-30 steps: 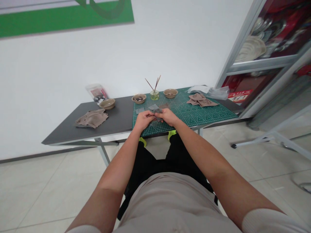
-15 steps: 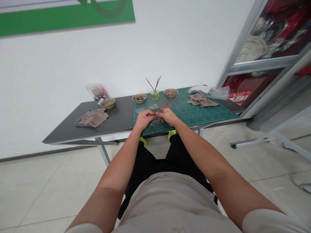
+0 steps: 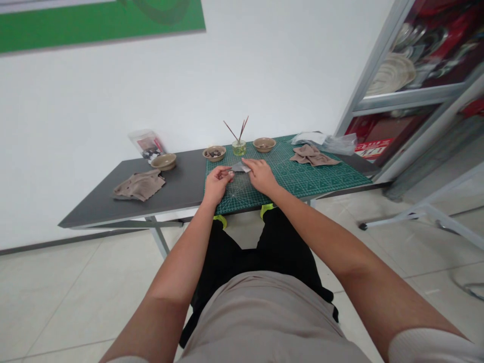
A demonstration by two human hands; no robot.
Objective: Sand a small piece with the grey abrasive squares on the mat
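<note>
Dark grey desk [image 3: 181,186] along the wall, mid-frame; on its left part: crumpled brown cloth [image 3: 139,185], tan bowl [image 3: 163,164], clear bag [image 3: 145,142] behind the bowl. Green cutting mat [image 3: 302,184] covers centre to right of frame. Along the mat's back edge, left to right: bowl of dark pieces [image 3: 214,158], glass jar [image 3: 239,147] with sticks, second tan bowl [image 3: 264,149]; second brown cloth [image 3: 313,156] and clear plastic packaging [image 3: 342,144] further right.

red sign [image 3: 373,148] unreadable, no legible text
</note>
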